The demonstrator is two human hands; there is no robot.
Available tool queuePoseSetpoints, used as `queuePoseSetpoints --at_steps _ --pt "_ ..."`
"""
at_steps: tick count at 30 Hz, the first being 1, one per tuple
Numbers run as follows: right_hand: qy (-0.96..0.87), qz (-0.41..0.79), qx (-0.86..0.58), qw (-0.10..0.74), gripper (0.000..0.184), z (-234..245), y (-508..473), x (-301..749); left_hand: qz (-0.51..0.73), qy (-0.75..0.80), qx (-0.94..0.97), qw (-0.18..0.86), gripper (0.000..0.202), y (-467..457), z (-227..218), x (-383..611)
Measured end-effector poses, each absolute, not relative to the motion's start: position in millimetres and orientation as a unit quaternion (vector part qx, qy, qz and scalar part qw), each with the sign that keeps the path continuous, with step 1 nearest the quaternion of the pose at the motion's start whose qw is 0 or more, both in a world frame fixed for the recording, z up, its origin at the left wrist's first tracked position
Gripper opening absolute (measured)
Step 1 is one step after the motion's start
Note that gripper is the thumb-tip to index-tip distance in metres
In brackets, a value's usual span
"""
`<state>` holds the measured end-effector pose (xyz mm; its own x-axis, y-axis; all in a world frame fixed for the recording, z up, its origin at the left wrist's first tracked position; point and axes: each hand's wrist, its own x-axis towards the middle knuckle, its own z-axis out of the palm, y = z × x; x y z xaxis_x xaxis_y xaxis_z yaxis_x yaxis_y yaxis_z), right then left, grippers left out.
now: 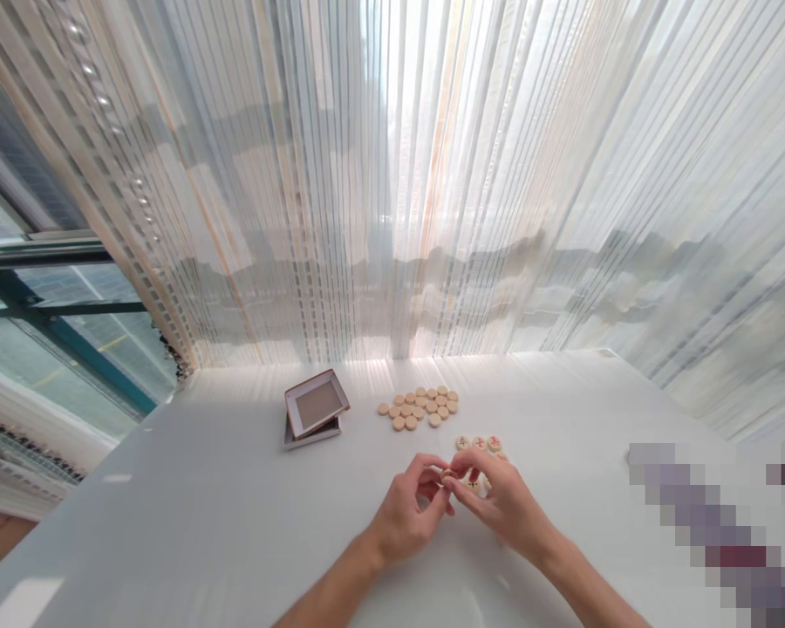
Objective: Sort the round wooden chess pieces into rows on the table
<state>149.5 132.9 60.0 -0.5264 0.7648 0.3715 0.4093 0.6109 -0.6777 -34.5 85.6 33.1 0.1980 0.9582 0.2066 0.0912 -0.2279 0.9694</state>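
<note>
- Looking down through the head camera, I have the left hand (411, 504) and the right hand (502, 499) close together at the near middle of the table (202, 497).
- Between their fingertips I see a small round wooden piece (448, 474); both hands pinch it, the left from its left side, the right from its right, with the fingers drawn in narrow.
- Just beyond the right hand, I make out a short row of marked pieces (479, 443): the leftmost bears a dark character, the other two red ones.
- Under and beside the right fingers, more marked pieces show in part; the hand covers too much for me to count them.
- Farther off, a little left of that row, lies a loose cluster of plain-topped pieces (419, 412), many side by side.
- Left of the cluster, I see a shallow open tray (320, 406) resting askew and tilted on a lower box part (312, 436).
- Along the table's far edge hangs a striped sheer curtain (392, 192), light coming through it.
- At far left, I see a teal window frame (82, 349).
</note>
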Motion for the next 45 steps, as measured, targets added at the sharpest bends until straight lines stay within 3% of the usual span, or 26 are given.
queuePoseSetpoints --at_steps 10,29,45 --pt "-0.833 0.237 -0.367 0.34 0.02 54 132 147 0.467 0.42 0.64 0.442 0.027 85 33 -34" --pt "-0.844 0.266 -0.329 0.328 0.007 60 134 153 0.465 0.438 0.615 0.462 0.032 86 31 -33" --pt "-0.838 0.288 -0.326 0.33 0.017 58 136 153 0.461 0.447 0.649 0.408 0.029 86 31 -33"
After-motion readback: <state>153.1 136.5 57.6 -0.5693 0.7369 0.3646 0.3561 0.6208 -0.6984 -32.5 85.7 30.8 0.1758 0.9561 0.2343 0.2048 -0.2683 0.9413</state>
